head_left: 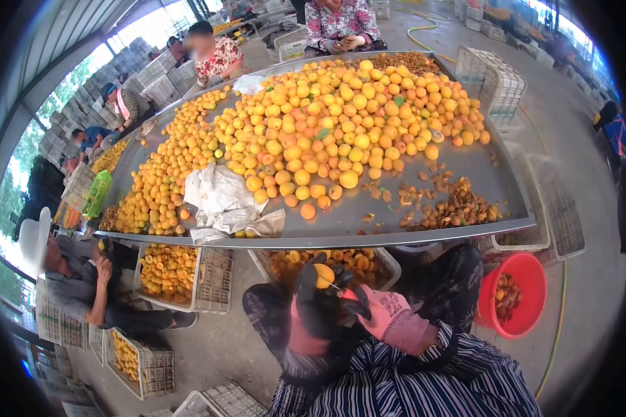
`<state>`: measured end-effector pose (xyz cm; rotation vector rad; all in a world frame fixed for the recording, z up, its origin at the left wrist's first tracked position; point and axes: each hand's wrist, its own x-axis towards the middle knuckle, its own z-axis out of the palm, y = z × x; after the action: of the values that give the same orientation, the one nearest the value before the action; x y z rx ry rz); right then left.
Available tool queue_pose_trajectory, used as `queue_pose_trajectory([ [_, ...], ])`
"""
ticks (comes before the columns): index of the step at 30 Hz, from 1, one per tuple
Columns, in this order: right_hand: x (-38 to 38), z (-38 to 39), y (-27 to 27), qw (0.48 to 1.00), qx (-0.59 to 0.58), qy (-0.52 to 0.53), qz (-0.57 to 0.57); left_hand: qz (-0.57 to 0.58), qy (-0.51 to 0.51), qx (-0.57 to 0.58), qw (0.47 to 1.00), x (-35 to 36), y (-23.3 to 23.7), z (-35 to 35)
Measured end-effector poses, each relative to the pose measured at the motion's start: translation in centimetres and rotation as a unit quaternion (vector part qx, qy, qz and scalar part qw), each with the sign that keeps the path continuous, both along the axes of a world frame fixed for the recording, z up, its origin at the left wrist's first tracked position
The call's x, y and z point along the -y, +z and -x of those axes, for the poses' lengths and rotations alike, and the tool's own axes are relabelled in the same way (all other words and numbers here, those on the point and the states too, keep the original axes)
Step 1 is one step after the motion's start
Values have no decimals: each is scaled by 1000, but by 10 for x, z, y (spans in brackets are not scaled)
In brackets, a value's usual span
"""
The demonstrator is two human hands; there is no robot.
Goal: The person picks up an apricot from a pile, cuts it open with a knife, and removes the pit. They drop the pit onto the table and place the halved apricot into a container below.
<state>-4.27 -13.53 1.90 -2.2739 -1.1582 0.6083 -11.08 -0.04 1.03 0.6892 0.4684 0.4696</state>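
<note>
My left hand, in a pink glove with dark fingers, is closed around an apricot. My right hand, gloved the same way, grips a small knife. Its thin blade points at the apricot's lower side; whether it cuts in cannot be made out. Below both hands stands a crate with halved apricots in it. Just beyond lies the metal table, heaped with whole apricots.
Pits lie on the table's near right, and a white cloth near its front edge. A red bucket with pits stands at my right. More crates are to the left, where a person in a white hat sits. Others sit around the table.
</note>
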Motion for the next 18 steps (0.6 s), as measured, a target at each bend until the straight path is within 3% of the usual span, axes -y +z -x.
queue_pose_trajectory([
  [3, 1, -1, -3, 998, -13, 14, 53, -79, -6, -37, 996, -3, -12, -4],
  [5, -1, 1, -10, 998, -5, 12, 65, 60, 27, -44, 997, -1, -17, -4],
  [10, -12, 8, -44, 998, -50, -19, -39, 61, 15, -57, 996, -10, -37, -5],
  [12, -14, 6, -55, 978, -159, -19, -133, 53, 15, -70, 996, -10, -39, -5],
  [13, -15, 5, -61, 978, -160, -18, -132, 15, 29, -83, 996, -9, -33, -5],
  [15, -14, 0, -68, 901, -383, -28, -203, -24, 43, -92, 995, -10, -32, -5],
  [16, -9, -4, -55, 902, -380, -28, -205, -47, 42, -52, 997, -13, -36, -6],
  [18, 5, -14, -23, 944, -222, 2, -243, -70, 40, -9, 997, -16, -31, -7],
])
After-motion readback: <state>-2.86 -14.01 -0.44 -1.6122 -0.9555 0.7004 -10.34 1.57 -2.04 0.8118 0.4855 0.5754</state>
